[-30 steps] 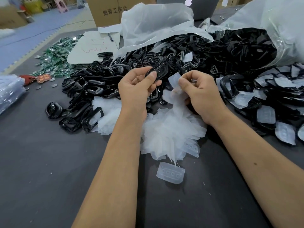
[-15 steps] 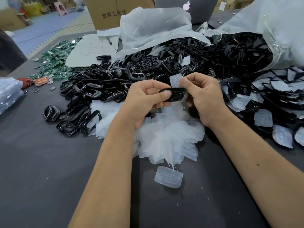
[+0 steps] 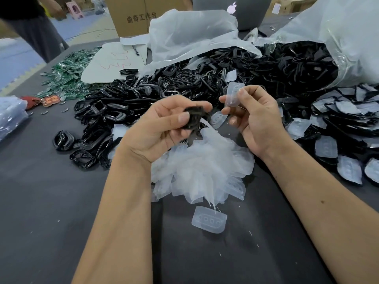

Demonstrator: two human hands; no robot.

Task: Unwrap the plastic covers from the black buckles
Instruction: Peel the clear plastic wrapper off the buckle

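Note:
My left hand grips a black buckle, blurred by motion, above the table. My right hand pinches a clear plastic cover between thumb and forefinger, a short gap to the right of the buckle. Below both hands lies a heap of removed clear covers, with one loose cover nearer me. A pile of bare black buckles spreads to the left and behind. Buckles with covers on them lie at the right.
A big plastic bag of black buckles lies open at the back right. White sheeting, a cardboard box and a laptop stand behind. Green packets lie at the far left, near a standing person.
The hands held the buckle together half a second ago; now they have drawn apart, the right hand carrying the cover off to the right and the left hand keeping the buckle.

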